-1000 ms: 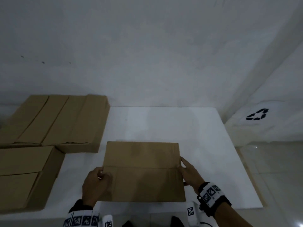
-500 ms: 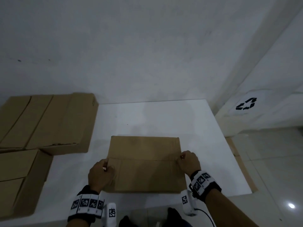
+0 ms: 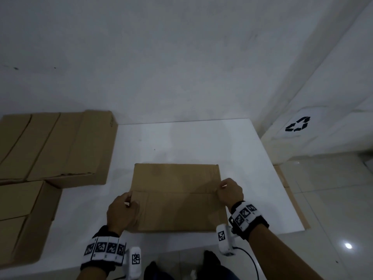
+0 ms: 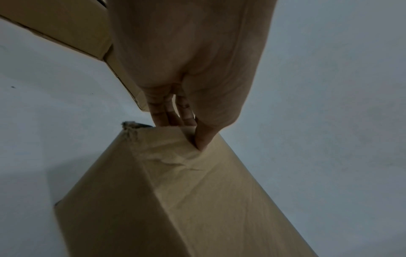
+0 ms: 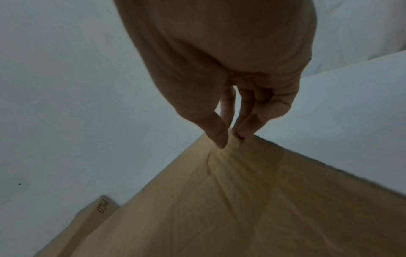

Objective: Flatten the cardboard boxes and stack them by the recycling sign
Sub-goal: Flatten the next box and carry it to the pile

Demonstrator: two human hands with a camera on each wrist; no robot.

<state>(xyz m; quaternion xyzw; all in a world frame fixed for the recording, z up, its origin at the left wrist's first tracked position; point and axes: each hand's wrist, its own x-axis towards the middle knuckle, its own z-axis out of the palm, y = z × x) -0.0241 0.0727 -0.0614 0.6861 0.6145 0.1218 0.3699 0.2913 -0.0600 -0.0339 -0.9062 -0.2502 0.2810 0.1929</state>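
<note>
A flattened brown cardboard box (image 3: 177,197) lies near the front of the white table (image 3: 181,142). My left hand (image 3: 123,213) pinches its left edge, thumb on top and fingers underneath, as the left wrist view shows on the cardboard (image 4: 197,191). My right hand (image 3: 230,191) pinches the right edge, thumb and fingers creasing the cardboard (image 5: 241,200). The black recycling sign (image 3: 297,124) is on the white wall to the right of the table.
Two unflattened cardboard boxes stand at the table's left, one at the back (image 3: 54,146) and one at the front (image 3: 22,219). A flat cardboard sheet (image 3: 290,197) lies on the tiled floor along the table's right edge, below the sign.
My right hand went from straight fingers on the box's right edge to a curled pinch on it. The left hand kept its hold. The view turned slightly right and the box shifted little.
</note>
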